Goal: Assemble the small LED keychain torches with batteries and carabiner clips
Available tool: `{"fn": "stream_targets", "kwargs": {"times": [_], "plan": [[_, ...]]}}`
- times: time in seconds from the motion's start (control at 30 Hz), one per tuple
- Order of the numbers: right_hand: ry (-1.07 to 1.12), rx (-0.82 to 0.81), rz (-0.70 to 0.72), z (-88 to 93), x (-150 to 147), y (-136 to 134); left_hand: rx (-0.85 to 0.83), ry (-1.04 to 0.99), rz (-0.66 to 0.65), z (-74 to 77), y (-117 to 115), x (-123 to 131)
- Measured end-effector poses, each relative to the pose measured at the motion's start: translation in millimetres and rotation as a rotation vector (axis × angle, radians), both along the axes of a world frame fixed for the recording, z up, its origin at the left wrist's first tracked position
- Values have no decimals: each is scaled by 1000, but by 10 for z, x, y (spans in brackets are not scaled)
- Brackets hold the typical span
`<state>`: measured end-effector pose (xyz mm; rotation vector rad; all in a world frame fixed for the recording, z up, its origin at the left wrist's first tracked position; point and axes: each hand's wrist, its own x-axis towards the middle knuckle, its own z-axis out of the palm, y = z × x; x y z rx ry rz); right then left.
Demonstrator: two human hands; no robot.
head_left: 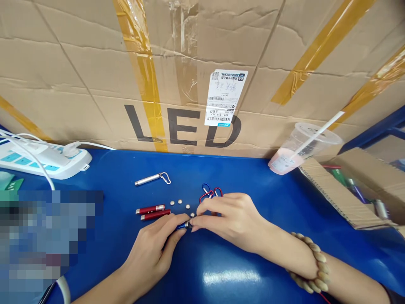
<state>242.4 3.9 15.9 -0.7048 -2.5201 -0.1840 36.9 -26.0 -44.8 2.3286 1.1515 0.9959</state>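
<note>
A person works on a slim blue tube [182, 226] at a blue tabletop [110, 236], seen here with the tube as the center of the clock. From where I stand, a white power strip [71, 165] with plugs and cords lies at ten o'clock. A silver tube [148, 179] with a carabiner rests at eleven, and two red tubes [150, 209] lie side by side at ten, nearer in. The left hand [158, 240], at eight, grips the blue tube between thumb and fingers. Four small metal discs [180, 202] are scattered from eleven to one. At twelve stands a large cardboard box [95, 84], taped and lettered "LED." Red and blue carabiners [206, 186] cluster at one, partly behind the right hand [236, 221]. That hand, at three, has thumb and forefinger drawn close at the tube's dark end; I cannot tell whether they pinch anything. A beaded bracelet [322, 266] circles its wrist. A plastic cup [283, 161] of pink drink, with a straw, leans at two; an open carton [325, 202] holding more tubes sits at three, farthest out.
</note>
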Motion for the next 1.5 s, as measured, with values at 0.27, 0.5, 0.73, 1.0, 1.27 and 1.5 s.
{"fn": "stream_targets", "kwargs": {"times": [0.27,0.5,0.73,1.0,1.27,1.5], "plan": [[-19,-61,9,0,-12,-18,73,5,-6,-39,-8,16],[43,-107,40,-1,-25,-21,70,32,-46,-12,-29,29],[45,-177,88,-2,-5,-11,160,39,-69,43,-16,52],[60,-209,100,-27,-35,2,31,40,-105,41,-32,31],[80,-272,111,-63,-47,11,132,74,-109,57,-33,29],[46,-340,115,-24,-71,3,127,96,-150,58,-36,28]]}}
